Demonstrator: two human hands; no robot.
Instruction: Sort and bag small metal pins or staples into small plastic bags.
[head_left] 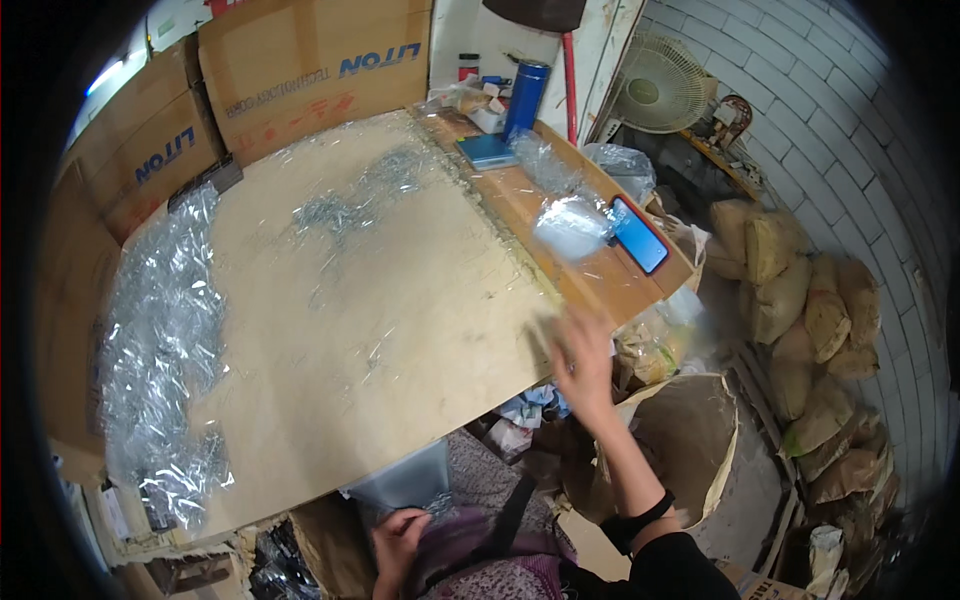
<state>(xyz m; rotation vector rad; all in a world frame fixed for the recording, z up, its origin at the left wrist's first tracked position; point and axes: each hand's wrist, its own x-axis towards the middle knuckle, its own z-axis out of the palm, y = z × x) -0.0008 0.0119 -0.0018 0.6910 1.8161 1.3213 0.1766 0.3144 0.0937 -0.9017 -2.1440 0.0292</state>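
My left hand (400,535) is at the table's near edge, its fingers curled in a pinch. It is beside the lower edge of a greyish translucent plastic bag or tray (405,478). Small shiny bits show by the fingertips; what exactly they grip is hidden. Smeared by motion, my right hand (582,360) is above the table's near right corner, and I see nothing held in it. Thin shiny metal pieces (335,213) lie loosely heaped toward the far side of the pale tabletop (300,370). A long pile of clear plastic packets (165,350) covers its left side.
Cardboard boxes (315,70) wall the far and left sides. A wooden side tray (590,290) holds a phone (640,235), a small blue scale (487,152), a blue cylinder (527,98) and clear bags (572,228). An open sack (680,430), stacked sacks (790,300) and a fan (660,85) are right.
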